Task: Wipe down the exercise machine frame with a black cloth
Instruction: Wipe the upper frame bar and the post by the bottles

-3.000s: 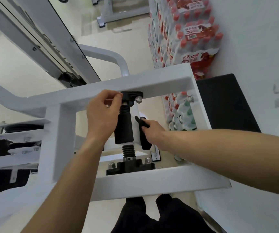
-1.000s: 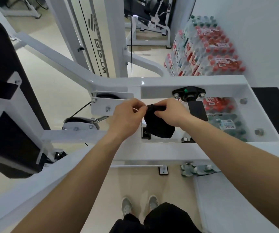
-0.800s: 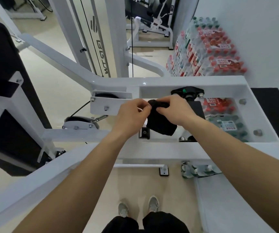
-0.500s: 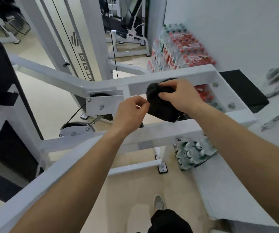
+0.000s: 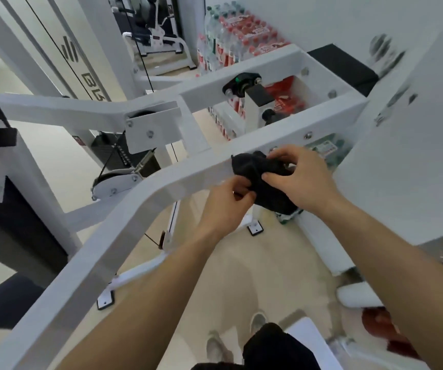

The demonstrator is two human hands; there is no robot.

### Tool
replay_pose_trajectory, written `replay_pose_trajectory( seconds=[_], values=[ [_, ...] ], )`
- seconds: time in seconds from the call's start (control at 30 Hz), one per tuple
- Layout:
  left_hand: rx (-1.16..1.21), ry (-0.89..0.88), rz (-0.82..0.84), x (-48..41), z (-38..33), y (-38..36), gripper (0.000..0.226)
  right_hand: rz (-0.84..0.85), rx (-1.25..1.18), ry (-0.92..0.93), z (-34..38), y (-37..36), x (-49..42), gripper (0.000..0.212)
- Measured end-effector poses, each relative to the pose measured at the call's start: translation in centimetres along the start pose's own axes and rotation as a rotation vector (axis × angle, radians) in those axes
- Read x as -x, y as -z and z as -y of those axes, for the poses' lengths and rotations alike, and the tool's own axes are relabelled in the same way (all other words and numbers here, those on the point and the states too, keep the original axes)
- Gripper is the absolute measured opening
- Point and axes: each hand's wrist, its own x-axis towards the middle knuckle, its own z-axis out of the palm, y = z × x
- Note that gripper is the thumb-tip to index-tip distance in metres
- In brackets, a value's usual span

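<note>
Both hands, left hand (image 5: 225, 206) and right hand (image 5: 301, 180), pinch a bunched black cloth (image 5: 261, 177) against the white steel machine frame (image 5: 124, 222) (wiping apparently midway; the long bar below looks untouched).

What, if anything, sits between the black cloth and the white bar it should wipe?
Nothing visible. The left hand and right hand both pinch the bunched black cloth right at the near white frame bar; whether it touches the bar is unclear.
</note>
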Motion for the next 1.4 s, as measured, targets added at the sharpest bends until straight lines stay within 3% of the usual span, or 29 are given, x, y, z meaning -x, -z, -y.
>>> replay_pose_trajectory(
  seconds=[0.13,0.23,0.4,0.5,0.63,0.77,0.83,0.9,1.0,1.07,1.2,1.33,1.4],
  values=[
    [0.077,0.025,0.024,0.2,3.8,-3.1,0.065,0.094,0.005,-0.057,-4.9,-2.3,1.3,0.023],
    [0.074,0.074,0.023,-1.0,7.1,-5.4,0.077,0.121,-0.029,-0.109,-9.3,-4.6,1.0,0.021],
    [-0.038,0.066,-0.021,-5.1,13.8,-9.1,0.032,0.149,-0.074,-0.139,-16.1,-9.5,-1.4,0.013],
    [-0.064,0.053,-0.075,-8.2,17.7,-10.8,0.020,0.135,-0.088,-0.119,-19.8,-12.7,-3.1,0.009],
    [-0.097,-0.016,-0.144,-12.4,22.3,-11.6,0.014,0.091,-0.143,-0.046,-23.7,-16.7,-6.1,0.008],
    [-0.121,-0.194,-0.303,-15.5,25.5,-11.2,0.004,0.083,-0.261,0.056,-26.1,-19.7,-8.7,0.011],
    [-0.123,-0.291,-0.379,-16.3,26.1,-10.7,0.014,0.075,-0.293,0.140,-26.7,-20.6,-9.5,0.016],
    [-0.078,-0.355,-0.441,-16.8,26.3,-10.1,0.024,0.087,-0.330,0.223,-26.6,-21.3,-10.0,0.021],
    [0.048,-0.401,-0.484,-17.6,25.9,-9.5,0.010,0.146,-0.415,0.343,-26.1,-22.3,-10.2,0.034],
    [0.086,-0.411,-0.467,-17.9,25.5,-9.0,0.013,0.160,-0.425,0.414,-25.9,-23.0,-10.4,0.040],
    [0.045,-0.482,-0.264,-16.5,25.3,-6.7,0.022,-0.058,-0.299,0.511,-25.3,-22.8,-11.4,0.043],
    [-0.328,-0.626,-0.617,-14.5,26.3,-3.2,0.017,-0.435,-0.069,0.614,-23.4,-21.9,-14.0,0.044],
    [-0.504,-0.628,-0.811,-14.0,26.9,-1.8,0.014,-0.405,0.135,0.621,-22.2,-22.1,-15.8,0.042]
  ],
)
